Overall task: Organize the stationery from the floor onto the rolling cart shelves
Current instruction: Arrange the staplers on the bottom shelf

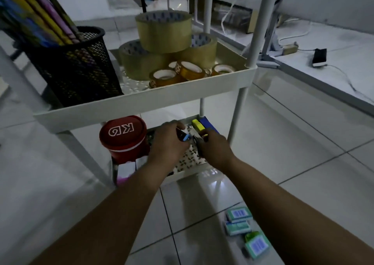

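Both my hands reach into the lower shelf [194, 171] of the white rolling cart. My left hand [166, 143] grips a small stapler with a light-blue end [185, 137]. Close beside it, my right hand [214, 151] holds a dark stapler-like tool [199, 143]; its far end is hidden by my fingers. Behind the hands, a yellow stapler [198, 124] and a blue one [209, 124] lie on the shelf. On the floor at the lower right lie three small teal staple boxes [239, 215], [236, 227], [257, 245].
A red round tub [123, 137] stands at the lower shelf's left. The upper shelf [141, 101] carries a black mesh holder [74, 68] with rolled paper, big brown tape rolls [164, 32] and small tape rolls [164, 77]. Cables and a power adapter [319, 57] lie far right.
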